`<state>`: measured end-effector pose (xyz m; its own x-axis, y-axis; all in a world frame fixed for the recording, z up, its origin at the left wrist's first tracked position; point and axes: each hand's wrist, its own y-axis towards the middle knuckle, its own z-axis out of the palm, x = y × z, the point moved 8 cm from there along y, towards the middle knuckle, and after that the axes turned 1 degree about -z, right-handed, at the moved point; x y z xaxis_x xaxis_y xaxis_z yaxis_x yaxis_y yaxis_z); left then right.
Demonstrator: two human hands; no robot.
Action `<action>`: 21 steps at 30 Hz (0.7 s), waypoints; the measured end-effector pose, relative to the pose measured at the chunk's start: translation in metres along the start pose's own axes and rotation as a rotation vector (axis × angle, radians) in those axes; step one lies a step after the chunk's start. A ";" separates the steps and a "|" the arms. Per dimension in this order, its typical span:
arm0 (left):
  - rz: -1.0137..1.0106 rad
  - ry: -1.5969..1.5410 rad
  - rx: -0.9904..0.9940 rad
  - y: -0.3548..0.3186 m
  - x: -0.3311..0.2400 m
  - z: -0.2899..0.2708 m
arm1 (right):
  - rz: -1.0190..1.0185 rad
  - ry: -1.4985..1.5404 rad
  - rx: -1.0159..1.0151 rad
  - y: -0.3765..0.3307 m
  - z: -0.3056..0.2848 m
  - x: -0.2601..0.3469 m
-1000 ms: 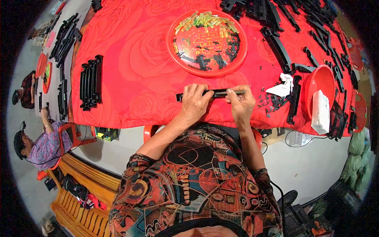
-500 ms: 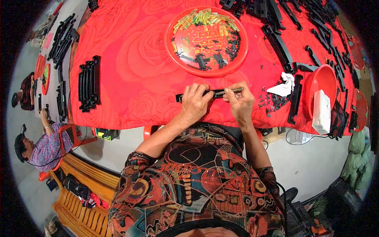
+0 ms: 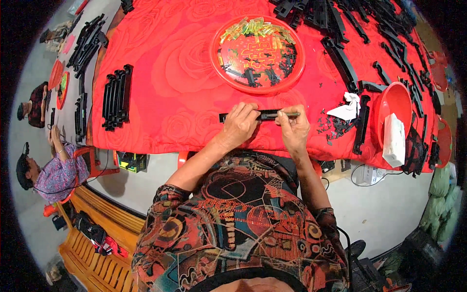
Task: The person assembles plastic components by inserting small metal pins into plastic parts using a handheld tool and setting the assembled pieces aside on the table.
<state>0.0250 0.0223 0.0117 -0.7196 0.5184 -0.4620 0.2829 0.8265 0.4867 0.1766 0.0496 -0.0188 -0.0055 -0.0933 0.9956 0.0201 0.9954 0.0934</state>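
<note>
My left hand (image 3: 241, 123) is closed over a long, narrow black plastic part (image 3: 267, 116) and pins it to the red tablecloth. Its left end pokes out beyond my fingers. In a pinch, my right hand (image 3: 295, 129) holds a slim, brassy rod-like tool (image 3: 293, 114), whose tip lies along the part; the exact contact is too small to make out. Beyond my hands is a round red tray (image 3: 214, 68) carrying yellow-green clear pieces (image 3: 250, 27) and small black pieces (image 3: 250, 77). Loose small black pieces (image 3: 335, 127) are scattered to the right of my right hand.
Several black parts (image 3: 116, 97) stand in a row at left. A crumpled white tissue (image 3: 346, 108), red bowl (image 3: 389, 100) and white tissue pack (image 3: 394, 138) are at right. More black parts (image 3: 340, 63) fill the far right. Another person (image 3: 61, 168) sits at a table on the left.
The whole view has shifted slightly. Both hands keep their grips on the black part and the rod-like tool, with little visible movement. At left, the other person's hands have moved a little.
</note>
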 end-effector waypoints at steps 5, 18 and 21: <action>0.077 0.036 -0.003 -0.002 -0.006 -0.009 | 0.042 0.004 -0.010 0.000 0.000 0.004; 0.045 0.043 0.023 -0.002 -0.001 -0.005 | -0.054 -0.298 0.125 0.005 0.012 0.017; 0.042 0.039 0.032 -0.004 0.000 -0.001 | -0.025 -0.250 0.122 0.006 0.011 0.011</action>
<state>0.0231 0.0191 0.0110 -0.7307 0.5441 -0.4122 0.3330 0.8113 0.4806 0.1656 0.0550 -0.0068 -0.2516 -0.1252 0.9597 -0.1032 0.9894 0.1020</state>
